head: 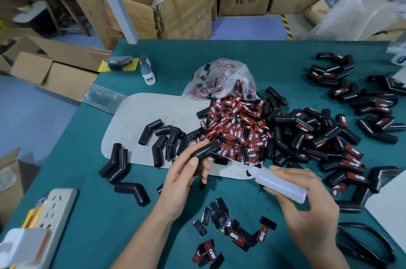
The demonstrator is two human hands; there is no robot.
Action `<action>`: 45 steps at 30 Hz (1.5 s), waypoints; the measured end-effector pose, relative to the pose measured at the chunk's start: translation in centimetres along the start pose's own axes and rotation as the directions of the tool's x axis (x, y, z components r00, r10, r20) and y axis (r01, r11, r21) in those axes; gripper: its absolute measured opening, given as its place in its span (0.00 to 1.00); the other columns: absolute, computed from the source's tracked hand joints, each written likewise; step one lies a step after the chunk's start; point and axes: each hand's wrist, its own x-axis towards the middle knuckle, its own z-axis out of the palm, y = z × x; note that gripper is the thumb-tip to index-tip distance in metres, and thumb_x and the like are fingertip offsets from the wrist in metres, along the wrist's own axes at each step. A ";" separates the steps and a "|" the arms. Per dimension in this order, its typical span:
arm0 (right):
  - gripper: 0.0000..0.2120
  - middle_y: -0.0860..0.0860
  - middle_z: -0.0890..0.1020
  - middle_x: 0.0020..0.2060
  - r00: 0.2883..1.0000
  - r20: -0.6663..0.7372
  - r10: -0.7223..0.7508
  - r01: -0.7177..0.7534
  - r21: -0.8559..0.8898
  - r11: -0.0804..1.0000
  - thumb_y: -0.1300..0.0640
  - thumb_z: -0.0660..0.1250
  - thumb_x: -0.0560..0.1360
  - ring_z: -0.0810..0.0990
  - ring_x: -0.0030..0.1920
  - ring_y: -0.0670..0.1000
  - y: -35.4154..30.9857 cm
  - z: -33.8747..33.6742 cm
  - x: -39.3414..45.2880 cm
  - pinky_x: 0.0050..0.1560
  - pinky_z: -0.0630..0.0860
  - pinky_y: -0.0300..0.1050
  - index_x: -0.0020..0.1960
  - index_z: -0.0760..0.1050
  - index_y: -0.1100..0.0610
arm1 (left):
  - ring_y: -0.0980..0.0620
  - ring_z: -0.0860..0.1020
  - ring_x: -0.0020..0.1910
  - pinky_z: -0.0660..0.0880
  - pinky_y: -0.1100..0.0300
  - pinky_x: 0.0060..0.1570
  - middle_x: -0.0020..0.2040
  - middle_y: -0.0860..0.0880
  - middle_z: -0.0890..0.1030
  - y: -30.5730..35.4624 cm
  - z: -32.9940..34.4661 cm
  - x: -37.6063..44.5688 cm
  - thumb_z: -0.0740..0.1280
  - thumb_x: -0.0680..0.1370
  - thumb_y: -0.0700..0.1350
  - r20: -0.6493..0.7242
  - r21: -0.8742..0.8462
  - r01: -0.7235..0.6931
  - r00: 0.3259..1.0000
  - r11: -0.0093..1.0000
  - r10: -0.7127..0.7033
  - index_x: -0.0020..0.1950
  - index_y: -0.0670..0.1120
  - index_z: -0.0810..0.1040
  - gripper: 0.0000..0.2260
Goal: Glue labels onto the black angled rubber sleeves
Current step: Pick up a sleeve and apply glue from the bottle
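My left hand (pixel 186 172) grips a black angled rubber sleeve (pixel 207 150) just above the table, near the front of the label pile. My right hand (pixel 307 205) holds a translucent glue bottle (pixel 279 183), its black nozzle pointing left toward the sleeve but apart from it. A heap of red-and-black labels (pixel 235 130) spills from a clear plastic bag (pixel 222 79) at the table's middle. Several bare sleeves (pixel 162 139) lie to the left on a beige mat (pixel 142 112). Labelled sleeves (pixel 329 136) are piled at the right.
A few loose labels (pixel 224 231) lie in front between my arms. A power strip (pixel 55 209) sits at the front left and black scissors (pixel 369 244) at the front right. A white bottle (pixel 147 70) stands at the back left. Cardboard boxes (pixel 167 2) surround the green table (pixel 123 213).
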 end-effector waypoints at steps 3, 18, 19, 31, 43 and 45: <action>0.12 0.46 0.83 0.55 1.000 -0.003 0.001 -0.001 -0.012 1.000 0.60 0.73 0.73 0.83 0.57 0.45 0.0 0.0 0.1 0.55 0.79 0.43 0.56 0.77 0.55 | 0.49 0.75 0.43 0.76 0.56 0.42 0.46 0.45 0.79 0.0 0.0 0.0 0.63 0.84 0.50 0.002 0.002 0.000 1.000 1.000 0.000 0.74 0.50 0.79 0.19; 0.15 0.39 0.82 0.59 0.999 -0.027 -0.022 0.022 -0.001 1.000 0.58 0.73 0.74 0.82 0.59 0.42 -0.1 -0.3 0.5 0.58 0.77 0.38 0.58 0.75 0.46 | 0.49 0.74 0.43 0.75 0.55 0.42 0.47 0.44 0.79 -0.1 -0.1 0.1 0.63 0.84 0.50 0.001 0.004 -0.002 1.000 1.000 0.002 0.75 0.48 0.78 0.19; 0.15 0.36 0.81 0.60 0.999 -0.025 -0.024 0.024 -0.001 1.000 0.58 0.73 0.74 0.82 0.59 0.42 -0.1 -0.3 0.5 0.58 0.76 0.38 0.57 0.76 0.45 | 0.49 0.74 0.43 0.75 0.55 0.43 0.47 0.44 0.79 -0.1 -0.1 0.1 0.63 0.84 0.50 0.002 0.005 -0.002 1.000 1.000 0.002 0.75 0.48 0.77 0.19; 0.14 0.33 0.81 0.61 1.000 -0.007 0.002 -0.002 -0.010 1.000 0.58 0.73 0.75 0.83 0.59 0.45 0.1 -0.5 0.4 0.58 0.78 0.41 0.59 0.76 0.49 | 0.49 0.75 0.43 0.75 0.56 0.42 0.47 0.44 0.79 0.2 -0.2 0.1 0.62 0.85 0.50 0.003 0.009 -0.017 1.000 1.000 0.017 0.75 0.48 0.77 0.19; 0.13 0.32 0.80 0.61 1.000 -0.007 0.009 -0.009 0.006 1.000 0.57 0.73 0.75 0.83 0.59 0.44 0.0 -0.4 0.4 0.58 0.77 0.39 0.58 0.76 0.48 | 0.49 0.75 0.43 0.75 0.55 0.43 0.47 0.44 0.79 0.1 -0.1 0.0 0.62 0.85 0.50 0.005 0.011 -0.008 1.000 1.000 0.008 0.76 0.48 0.77 0.20; 0.13 0.32 0.81 0.61 1.000 -0.010 0.001 -0.001 0.007 1.000 0.57 0.73 0.76 0.83 0.59 0.44 0.1 -0.4 0.4 0.58 0.77 0.40 0.58 0.77 0.48 | 0.49 0.74 0.43 0.75 0.56 0.43 0.47 0.45 0.79 0.1 0.0 0.0 0.63 0.84 0.50 0.000 0.005 -0.010 1.000 1.000 0.010 0.75 0.49 0.77 0.20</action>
